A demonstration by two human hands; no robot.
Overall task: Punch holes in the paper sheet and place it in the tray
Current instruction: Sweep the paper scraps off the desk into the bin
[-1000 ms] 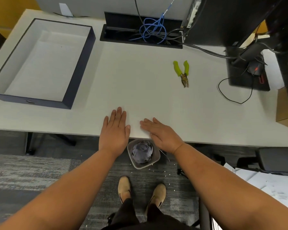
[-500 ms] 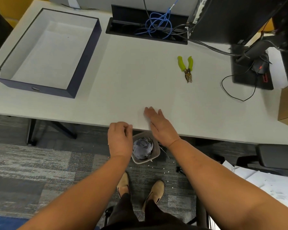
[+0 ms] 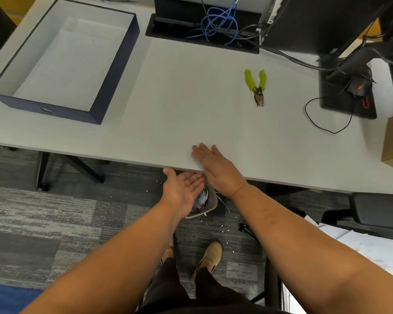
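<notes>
The task is at its very beginning. The paper sheet [image 3: 191,105] lies flat on the surface [image 3: 55,137], white on pale grey and therefore hard to see; its near edge seems to reach the front edge of the surface. I cannot see any holes in it, but such small marks could be lost at this size.

The right hand [image 3: 216,168] rests flat and released on the near part of the sheet, fingers stretched out, at the front edge. The left hand [image 3: 184,189] is below that edge, palm up and released, grasping nothing. In my judgement the two hands are sliding the sheet over the edge to pick it up.

The hole punch [image 3: 256,87], with its green handles, lies untouched on the surface, well apart from both hands. The tray [image 3: 114,87] stands at the far left; its white bottom may already carry sheets, I cannot tell. So lifting, punching and placing are all left to do.
</notes>
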